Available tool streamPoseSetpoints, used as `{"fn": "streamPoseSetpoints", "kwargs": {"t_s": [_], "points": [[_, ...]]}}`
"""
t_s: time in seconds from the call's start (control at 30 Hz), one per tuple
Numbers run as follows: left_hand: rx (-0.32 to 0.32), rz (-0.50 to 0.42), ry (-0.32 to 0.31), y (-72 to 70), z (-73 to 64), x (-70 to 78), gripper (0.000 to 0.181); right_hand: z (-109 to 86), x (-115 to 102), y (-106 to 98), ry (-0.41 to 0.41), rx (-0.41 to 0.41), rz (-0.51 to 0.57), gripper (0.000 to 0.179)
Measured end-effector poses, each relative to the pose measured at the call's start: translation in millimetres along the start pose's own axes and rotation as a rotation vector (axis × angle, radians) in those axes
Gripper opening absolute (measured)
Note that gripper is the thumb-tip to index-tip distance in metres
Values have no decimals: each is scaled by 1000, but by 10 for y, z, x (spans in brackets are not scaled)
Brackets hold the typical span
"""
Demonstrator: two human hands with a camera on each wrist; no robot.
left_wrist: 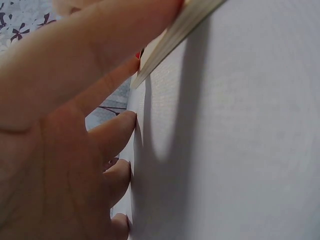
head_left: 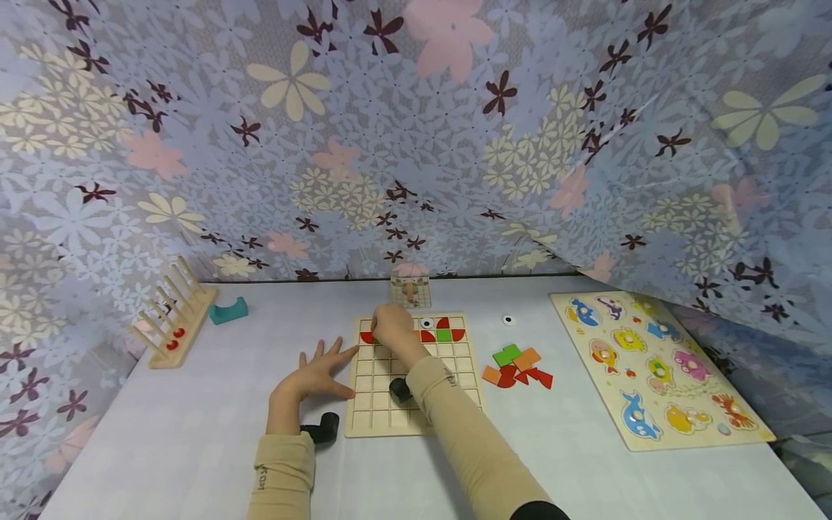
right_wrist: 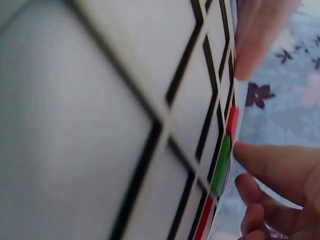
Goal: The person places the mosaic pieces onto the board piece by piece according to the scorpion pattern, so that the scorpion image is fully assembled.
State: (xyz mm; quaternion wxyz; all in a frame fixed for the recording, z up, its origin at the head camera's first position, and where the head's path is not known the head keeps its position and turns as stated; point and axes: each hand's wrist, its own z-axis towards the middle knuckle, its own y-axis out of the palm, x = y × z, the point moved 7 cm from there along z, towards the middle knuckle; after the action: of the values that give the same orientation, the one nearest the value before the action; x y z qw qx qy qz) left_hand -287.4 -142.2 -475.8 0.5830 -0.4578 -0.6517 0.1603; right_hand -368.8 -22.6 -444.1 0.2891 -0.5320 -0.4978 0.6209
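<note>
Holding: left hand (head_left: 316, 377) lies flat, fingers wide, on the grid board's (head_left: 416, 422) edge.
Right hand (head_left: 393, 326): fingers curled over a red piece (head_left: 367, 337); cannot tell if pinching.

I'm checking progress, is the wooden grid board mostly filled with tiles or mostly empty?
Mostly empty. The grid board has coloured tiles only along its top row; the lower squares are bare.

Setting: a small staged play or recording corner rather than a lived-in room. A white table (head_left: 195, 433) is enclosed at the far side and both flanks by a draped floral cloth (head_left: 416, 144). The table carries only children's wooden toys: a grid board (head_left: 416, 404), an animal peg puzzle (head_left: 656, 375) on the right, and a peg rack (head_left: 172, 318) at far left.
</note>
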Motion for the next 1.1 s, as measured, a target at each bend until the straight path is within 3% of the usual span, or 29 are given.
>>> {"fn": "streamPoseSetpoints", "kwargs": {"t_s": [0.27,0.47,0.83,1.1], "points": [[7,8,-32,5,30,-21,91,-91,401,-255,40,106,296,12],[10,6,-40,6,28,-21,91,-203,750,-416,117,152,418,18],[11,-1,-28,5,14,-13,91,-394,1457,-621,228,222,421,22],[11,-9,-32,10,21,-26,91,-545,1871,-742,318,221,369,28]]}}
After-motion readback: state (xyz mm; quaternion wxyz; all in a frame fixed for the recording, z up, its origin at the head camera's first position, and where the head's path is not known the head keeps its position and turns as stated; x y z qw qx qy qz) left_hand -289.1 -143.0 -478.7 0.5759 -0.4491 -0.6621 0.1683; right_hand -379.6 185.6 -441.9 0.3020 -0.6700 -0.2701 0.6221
